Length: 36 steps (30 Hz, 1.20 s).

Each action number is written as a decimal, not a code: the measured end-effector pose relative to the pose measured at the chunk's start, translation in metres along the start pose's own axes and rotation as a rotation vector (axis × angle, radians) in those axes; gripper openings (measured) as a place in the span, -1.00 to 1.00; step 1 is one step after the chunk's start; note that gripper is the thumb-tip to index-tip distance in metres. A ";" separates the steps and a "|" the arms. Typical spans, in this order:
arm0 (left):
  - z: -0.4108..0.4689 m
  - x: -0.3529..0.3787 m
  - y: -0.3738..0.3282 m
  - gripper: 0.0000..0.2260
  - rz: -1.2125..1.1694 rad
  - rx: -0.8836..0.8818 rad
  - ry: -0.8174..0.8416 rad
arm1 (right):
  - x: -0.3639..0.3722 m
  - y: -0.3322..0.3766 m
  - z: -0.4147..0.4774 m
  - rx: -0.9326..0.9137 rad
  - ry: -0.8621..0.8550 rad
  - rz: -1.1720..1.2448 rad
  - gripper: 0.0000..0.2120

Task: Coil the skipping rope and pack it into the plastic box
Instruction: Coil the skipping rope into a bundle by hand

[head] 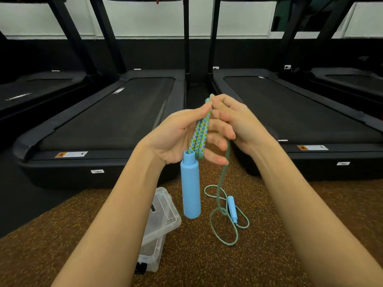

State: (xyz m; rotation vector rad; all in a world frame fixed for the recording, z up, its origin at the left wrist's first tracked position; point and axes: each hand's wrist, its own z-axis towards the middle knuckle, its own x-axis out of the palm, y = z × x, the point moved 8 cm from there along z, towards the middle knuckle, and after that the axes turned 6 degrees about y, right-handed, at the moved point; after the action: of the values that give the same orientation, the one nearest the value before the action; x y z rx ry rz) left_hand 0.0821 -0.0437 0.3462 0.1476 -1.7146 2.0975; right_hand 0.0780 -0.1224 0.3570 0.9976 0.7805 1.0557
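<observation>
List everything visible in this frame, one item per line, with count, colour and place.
Skipping rope: one, blue-green patterned, folded in both hands, its tail looped on the floor.
Handles: two, light blue; one hanging below the hands, one on the floor.
Plastic box: one, clear, on the floor at lower centre.
Treadmills: at least four, black, behind.
Floor: brown speckled.
Left hand: gripping the rope.
Right hand: pinching the rope.
</observation>
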 end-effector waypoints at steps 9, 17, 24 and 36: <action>-0.002 -0.001 -0.017 -0.63 -0.280 0.192 0.078 | 0.015 -0.028 0.001 0.102 0.055 -0.121 -0.75; -0.017 -0.029 -0.036 -0.56 -0.145 0.371 -0.274 | 0.031 -0.042 -0.005 0.236 0.275 -0.258 -0.54; -0.033 -0.036 -0.055 -0.56 -0.217 0.550 -0.302 | 0.039 -0.049 -0.009 0.307 0.377 -0.344 -0.53; -0.059 -0.067 -0.062 -0.55 -0.080 0.643 -0.644 | 0.050 -0.039 -0.021 0.383 0.599 -0.514 -0.77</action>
State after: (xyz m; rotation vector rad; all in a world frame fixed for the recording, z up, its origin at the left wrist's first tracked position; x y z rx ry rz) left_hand 0.1772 0.0047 0.3657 1.1619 -1.1969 2.6352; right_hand 0.0878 -0.0750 0.3104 0.7232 1.6797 0.7607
